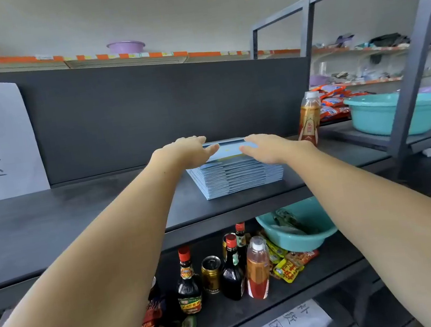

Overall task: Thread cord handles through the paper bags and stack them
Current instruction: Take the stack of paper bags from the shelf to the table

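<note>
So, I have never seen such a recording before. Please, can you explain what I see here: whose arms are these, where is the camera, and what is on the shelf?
There is no machine here. A person wears one wide-angle camera on the head, so you look forward and down along their own two bare arms. The left hand and right hand rest on the top of a stack of flat blue paper bags, fingers fairly straight. The stack lies on a dark shelf. A drink bottle stands to its right, apart from it. On the shelf below are sauce bottles and a teal basin. No cord handles are visible.
</note>
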Action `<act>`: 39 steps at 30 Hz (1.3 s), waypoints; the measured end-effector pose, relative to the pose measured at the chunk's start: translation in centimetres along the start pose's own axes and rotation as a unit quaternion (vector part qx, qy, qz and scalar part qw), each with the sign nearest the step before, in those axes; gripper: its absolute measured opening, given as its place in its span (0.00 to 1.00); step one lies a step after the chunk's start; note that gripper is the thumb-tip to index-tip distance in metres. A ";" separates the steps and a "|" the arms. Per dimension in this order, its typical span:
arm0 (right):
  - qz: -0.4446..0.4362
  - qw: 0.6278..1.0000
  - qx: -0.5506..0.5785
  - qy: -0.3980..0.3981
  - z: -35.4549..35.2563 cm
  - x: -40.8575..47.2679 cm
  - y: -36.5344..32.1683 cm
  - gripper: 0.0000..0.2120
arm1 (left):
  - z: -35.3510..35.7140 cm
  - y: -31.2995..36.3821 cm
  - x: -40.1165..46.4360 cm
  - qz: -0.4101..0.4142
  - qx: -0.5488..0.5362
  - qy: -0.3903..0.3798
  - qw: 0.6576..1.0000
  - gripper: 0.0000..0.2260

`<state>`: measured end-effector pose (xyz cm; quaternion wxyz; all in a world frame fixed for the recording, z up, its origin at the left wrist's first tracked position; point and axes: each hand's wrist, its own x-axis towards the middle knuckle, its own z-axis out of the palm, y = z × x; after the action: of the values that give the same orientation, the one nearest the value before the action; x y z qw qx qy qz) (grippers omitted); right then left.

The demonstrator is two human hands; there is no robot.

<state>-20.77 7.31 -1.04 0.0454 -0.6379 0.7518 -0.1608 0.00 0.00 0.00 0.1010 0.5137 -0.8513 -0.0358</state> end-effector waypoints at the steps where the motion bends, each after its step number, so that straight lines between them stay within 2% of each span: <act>1: 0.003 1.000 0.002 0.001 0.0 0.2 -0.1 0.30 | -0.2 -0.1 -0.2 0.000 -0.003 -0.005 1.000 0.32; 12: 0.036 0.996 0.081 0.004 -0.9 3.5 0.6 0.32 | 0.9 -1.6 3.2 -0.005 -0.090 -0.030 0.996 0.31; 18: 0.050 0.998 0.015 -0.029 -1.1 6.7 1.3 0.31 | 1.4 -0.6 5.6 -0.027 -0.166 -0.011 0.986 0.23; 21: 0.089 0.995 -0.004 -0.041 -0.2 7.7 1.6 0.36 | 2.5 0.3 6.7 -0.065 -0.127 0.009 0.990 0.19; 24: 0.117 0.992 0.001 -0.050 0.8 8.6 2.3 0.34 | 3.2 1.1 7.3 -0.091 -0.065 0.046 0.993 0.19; 26: 0.126 0.990 0.014 -0.064 1.4 9.0 2.6 0.36 | 4.0 1.1 7.6 -0.114 -0.081 0.060 0.988 0.17; 31: 0.145 0.985 0.056 -0.072 2.0 9.7 2.8 0.39 | 6.1 1.3 7.7 -0.155 -0.133 0.040 0.978 0.26; 39: 0.191 0.963 0.158 -0.102 2.1 10.7 3.1 0.45 | 5.9 1.0 7.5 -0.149 -0.154 0.056 0.975 0.25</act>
<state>-25.12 -3.03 -2.47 0.2520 -0.4802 0.8160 -0.2000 -5.53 -6.39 -4.60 0.2196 0.6140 -0.7427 -0.1523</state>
